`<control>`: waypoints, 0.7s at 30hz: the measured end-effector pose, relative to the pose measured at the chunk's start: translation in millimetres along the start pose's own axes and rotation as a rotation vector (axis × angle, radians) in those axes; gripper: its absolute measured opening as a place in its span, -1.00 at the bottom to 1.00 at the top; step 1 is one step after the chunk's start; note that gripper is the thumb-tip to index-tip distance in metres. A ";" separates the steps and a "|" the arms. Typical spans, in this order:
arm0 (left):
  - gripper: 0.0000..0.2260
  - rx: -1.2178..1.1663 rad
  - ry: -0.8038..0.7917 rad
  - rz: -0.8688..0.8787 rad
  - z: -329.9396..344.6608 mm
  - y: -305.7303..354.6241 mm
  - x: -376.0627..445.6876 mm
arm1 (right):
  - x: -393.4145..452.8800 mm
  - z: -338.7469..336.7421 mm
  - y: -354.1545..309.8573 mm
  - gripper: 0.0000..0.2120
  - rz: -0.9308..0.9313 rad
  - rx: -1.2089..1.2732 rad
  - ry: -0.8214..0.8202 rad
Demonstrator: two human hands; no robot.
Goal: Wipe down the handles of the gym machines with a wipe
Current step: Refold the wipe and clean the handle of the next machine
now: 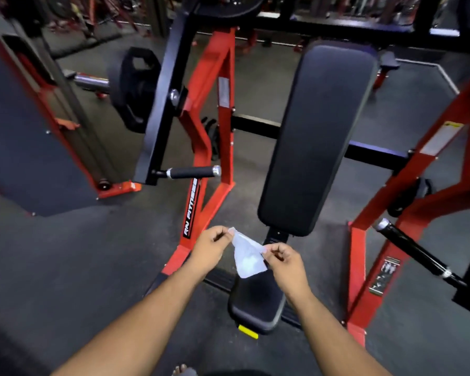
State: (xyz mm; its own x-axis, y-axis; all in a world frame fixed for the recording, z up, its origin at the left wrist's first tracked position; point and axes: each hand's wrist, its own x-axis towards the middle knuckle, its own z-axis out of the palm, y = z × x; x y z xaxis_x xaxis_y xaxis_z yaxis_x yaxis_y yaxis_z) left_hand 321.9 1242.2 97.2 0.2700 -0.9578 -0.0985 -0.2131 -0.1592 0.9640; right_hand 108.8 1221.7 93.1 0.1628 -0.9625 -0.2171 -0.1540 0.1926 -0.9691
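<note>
While both hands pinch it — left hand [211, 245], right hand [280, 258] — wipe [247, 256] hangs above seat [253, 308]; handle [192, 172] untouched.

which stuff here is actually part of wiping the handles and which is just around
Part of the job:
- wipe, pinched between left hand and right hand
- left handle
- right handle

Just around:
- back pad
- seat
- weight plate
- red frame

Pale wipe [246, 257] stretched above seat, black handles [191, 172] either side (slightly blurred)
</note>
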 end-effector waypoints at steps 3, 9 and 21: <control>-0.75 0.067 0.057 0.056 -28.7 -8.0 -2.4 | -1.5 20.0 -10.4 -0.93 -0.081 -0.026 -0.040; -0.85 0.149 0.104 0.195 -89.6 -8.5 -1.2 | 11.2 69.4 -37.0 -0.87 -0.394 -0.455 -0.011; -0.75 0.005 0.002 0.241 -162.3 4.7 16.7 | 15.8 144.0 -87.2 -0.76 -0.447 -0.397 -0.150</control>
State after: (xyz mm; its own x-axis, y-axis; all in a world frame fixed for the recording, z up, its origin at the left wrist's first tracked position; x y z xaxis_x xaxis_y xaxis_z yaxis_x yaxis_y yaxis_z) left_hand 477.7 1264.4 140.1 0.2131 -0.9677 0.1346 -0.2759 0.0726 0.9585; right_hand 265.1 1217.2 157.4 0.4264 -0.8907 0.1578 -0.3857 -0.3368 -0.8590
